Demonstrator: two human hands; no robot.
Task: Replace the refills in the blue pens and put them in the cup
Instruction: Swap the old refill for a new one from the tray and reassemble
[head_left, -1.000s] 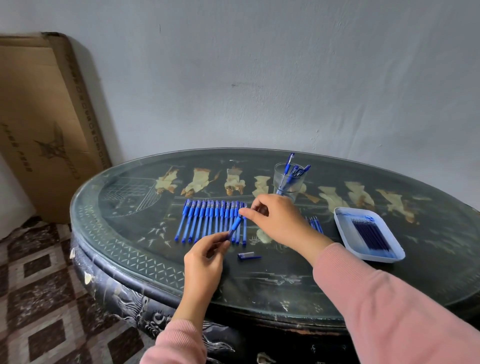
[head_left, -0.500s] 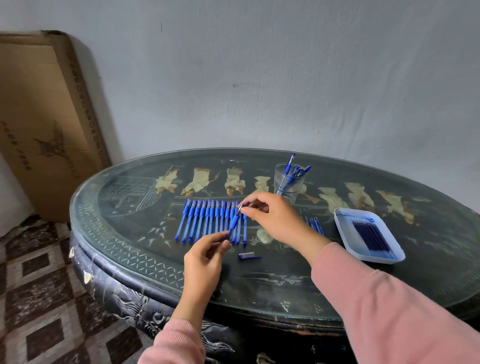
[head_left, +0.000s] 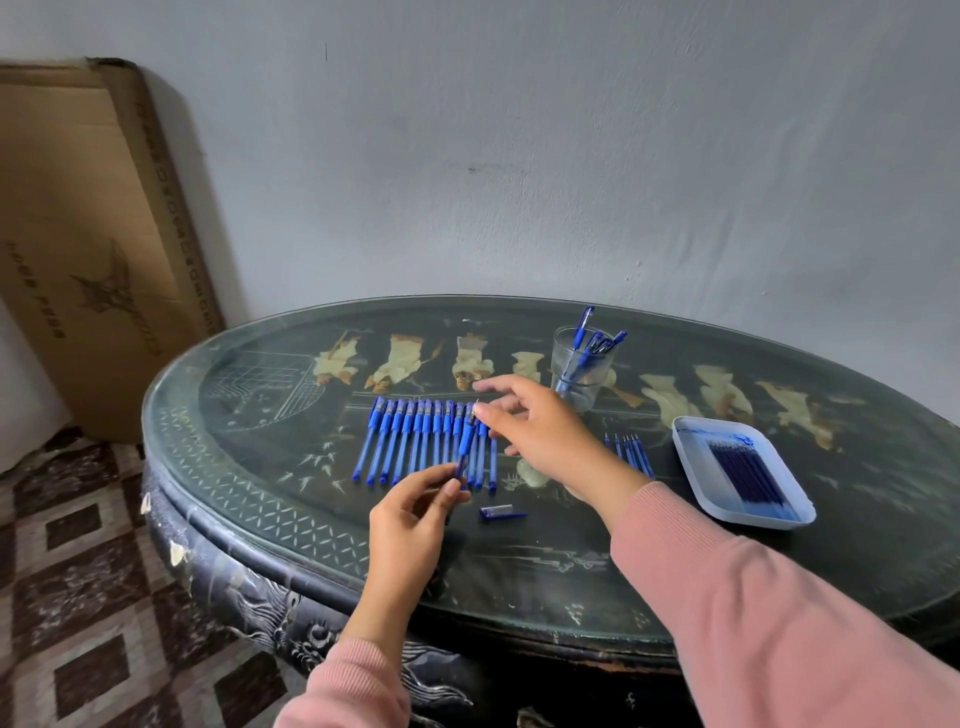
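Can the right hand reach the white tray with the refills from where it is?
Probably yes: the right hand is over the pen row, and only flat loose refills lie between it and the tray.

Head-worn camera looks down closely onto the table (head_left: 519, 571)

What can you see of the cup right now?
The cup is a clear, glass-looking tumbler that narrows slightly toward its base. It stands upright on the far side of the table, left of the tray. It holds about four blue pens, capped ends up and leaning right, one of them taller than the rest. The right hand hovers in front of it, and no contact shows.
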